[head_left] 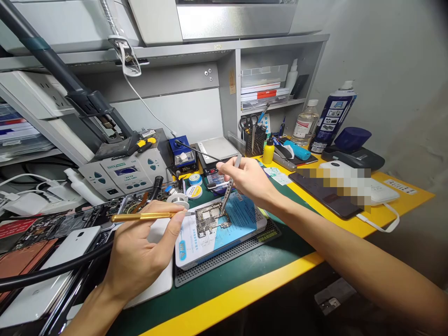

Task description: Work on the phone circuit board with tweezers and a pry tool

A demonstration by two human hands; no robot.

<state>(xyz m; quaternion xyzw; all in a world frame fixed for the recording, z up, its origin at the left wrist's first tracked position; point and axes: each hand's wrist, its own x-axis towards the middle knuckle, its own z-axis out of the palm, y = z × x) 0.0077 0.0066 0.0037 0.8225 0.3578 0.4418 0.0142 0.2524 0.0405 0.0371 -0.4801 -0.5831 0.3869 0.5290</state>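
My left hand (142, 254) is closed around a slim gold-handled tool (143, 216), its thin tip at the left edge of a phone circuit board (210, 219). With my right hand (250, 179) I grip grey metal tweezers (228, 190), which have a row of holes along the arm. Their points come down on the upper right part of the board; whether they pinch anything is too small to tell. Under the board lies a white and blue box (245, 210), resting on a grey perforated mat (224, 263).
A solder spool (178, 199) stands just behind the box. At the left are a hot-air station (128, 175), a black hose (70, 270) and several phone parts. To the right lie a black phone (324, 196), a yellow bottle (268, 151) and a spray can (332, 116).
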